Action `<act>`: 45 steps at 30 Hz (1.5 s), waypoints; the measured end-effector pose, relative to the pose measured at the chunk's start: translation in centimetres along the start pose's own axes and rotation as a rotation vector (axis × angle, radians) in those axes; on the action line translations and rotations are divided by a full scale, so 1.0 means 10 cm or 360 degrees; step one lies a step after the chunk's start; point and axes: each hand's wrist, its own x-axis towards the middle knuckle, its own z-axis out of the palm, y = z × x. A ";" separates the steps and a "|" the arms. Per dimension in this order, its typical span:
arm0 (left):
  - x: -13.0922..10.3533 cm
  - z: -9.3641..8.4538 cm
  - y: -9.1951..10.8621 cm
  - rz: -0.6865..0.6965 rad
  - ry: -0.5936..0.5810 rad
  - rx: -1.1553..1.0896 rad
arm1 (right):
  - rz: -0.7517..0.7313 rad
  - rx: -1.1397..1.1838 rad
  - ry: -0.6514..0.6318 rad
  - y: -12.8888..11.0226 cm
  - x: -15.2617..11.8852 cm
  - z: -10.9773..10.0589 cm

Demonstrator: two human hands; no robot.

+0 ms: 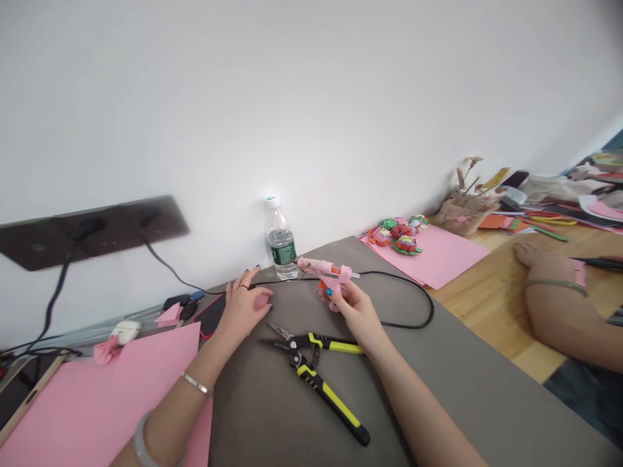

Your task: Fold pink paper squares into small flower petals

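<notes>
My right hand (357, 314) is wrapped round the grip of a pink hot glue gun (318, 268). The gun's nozzle points left, and a short end of clear glue stick sticks out at its back. My left hand (243, 305) has its fingers stretched out, low over the grey mat (257, 408) beside a black phone-like object with a red edge (210, 316). Something pink shows by its fingers; I cannot tell what it is. Below both hands lie wire strippers (311, 376) with black and yellow handles, jaws apart. A black cord (428, 298) loops to the right.
A water bottle (283, 250) stands against the wall. Pink paper sheets (146, 383) lie at left, below a black wall socket panel (111, 227). Paper flowers (402, 232) rest on pink paper (452, 256). Farther right are a craft basket (462, 211) and another person's arm (559, 298).
</notes>
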 end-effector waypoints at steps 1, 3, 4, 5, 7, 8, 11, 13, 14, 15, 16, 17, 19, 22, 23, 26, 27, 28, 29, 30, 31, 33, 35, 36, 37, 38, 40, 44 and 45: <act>-0.01 -0.01 0.00 0.0010 -0.0011 0.0014 | 0.0009 0.0005 -0.0001 0.00 0.00 0.00; -0.02 -0.03 0.00 0.0060 -0.0038 0.0049 | 0.0025 0.0014 -0.0002 0.01 0.00 0.00; -0.03 -0.04 0.01 0.0090 -0.0041 0.0067 | 0.0029 0.0018 -0.0003 0.01 0.00 0.00; -0.03 -0.04 0.01 0.0113 -0.0031 0.0081 | 0.0033 0.0021 -0.0007 0.01 0.00 0.00; -0.03 -0.03 0.03 0.0130 0.0002 0.0087 | 0.0035 0.0023 -0.0016 0.02 0.00 0.00; -0.02 -0.03 0.03 0.0114 0.0016 0.0081 | 0.0033 0.0023 -0.0016 0.02 0.00 0.00; 0.01 0.01 0.05 0.0043 0.0029 0.0049 | 0.0032 0.0021 -0.0014 0.03 0.00 -0.01; 0.03 0.03 0.06 0.0055 0.0040 0.0043 | 0.0025 0.0024 -0.0014 0.03 0.00 -0.01; 0.03 0.03 0.07 0.0093 0.0047 0.0047 | 0.0021 0.0025 -0.0016 0.03 0.00 0.00; 0.04 0.04 0.08 0.0143 0.0053 0.0051 | 0.0016 0.0021 -0.0017 0.03 0.00 0.00; 0.04 0.04 0.08 0.0191 0.0054 0.0047 | 0.0012 0.0013 -0.0017 0.02 0.00 0.00; 0.04 0.04 0.08 0.0218 0.0056 0.0027 | 0.0008 -0.0001 -0.0019 0.02 0.00 0.00; 0.03 0.02 0.06 0.0199 0.0073 -0.0112 | 0.0003 -0.0034 -0.0017 0.00 0.00 0.00; 0.00 -0.07 -0.05 0.0062 0.0208 -0.0525 | -0.0002 -0.0069 -0.0011 0.00 0.00 0.00; -0.02 -0.11 -0.09 0.0010 0.0275 -0.0636 | -0.0004 -0.0073 -0.0009 0.00 0.00 0.00; -0.10 -0.21 -0.21 -0.0104 0.0349 -0.0691 | -0.0013 -0.0074 -0.0004 -0.01 -0.01 0.00; -0.13 -0.23 -0.23 -0.0123 0.0348 -0.0660 | -0.0013 -0.0074 -0.0004 -0.01 -0.01 0.00; -0.15 -0.24 -0.24 -0.0127 0.0340 -0.0620 | -0.0012 -0.0075 -0.0004 -0.01 -0.01 0.00; -0.17 -0.24 -0.24 -0.0113 0.0328 -0.0578 | -0.0011 -0.0076 -0.0005 -0.01 -0.01 0.00; -0.18 -0.24 -0.23 -0.0087 0.0317 -0.0537 | -0.0012 -0.0078 -0.0005 -0.01 -0.01 0.00; -0.18 -0.23 -0.22 -0.0055 0.0307 -0.0497 | -0.0013 -0.0079 -0.0006 -0.01 -0.01 0.00; -0.16 -0.22 -0.18 0.0018 0.0279 -0.0427 | -0.0015 -0.0080 -0.0007 -0.01 -0.01 0.00; -0.14 -0.22 -0.14 0.0097 0.0225 -0.0366 | -0.0010 -0.0076 -0.0007 -0.01 -0.02 0.00; -0.12 -0.22 -0.12 0.0137 0.0183 -0.0334 | -0.0005 -0.0072 -0.0007 0.00 -0.02 -0.01; -0.11 -0.21 -0.11 0.0177 0.0136 -0.0297 | 0.0001 -0.0068 -0.0006 0.00 -0.01 -0.01; -0.10 -0.21 -0.10 0.0215 0.0092 -0.0250 | 0.0006 -0.0064 -0.0006 0.00 -0.01 -0.01; -0.11 -0.19 -0.10 0.0278 0.0027 -0.0133 | 0.0010 -0.0059 -0.0009 0.01 -0.01 -0.01; -0.21 -0.13 -0.11 0.0396 -0.0037 0.0015 | -0.0003 -0.0063 -0.0023 0.01 -0.01 -0.01; -0.25 -0.12 -0.11 0.0419 -0.0042 0.0018 | -0.0006 -0.0066 -0.0024 0.01 -0.01 -0.01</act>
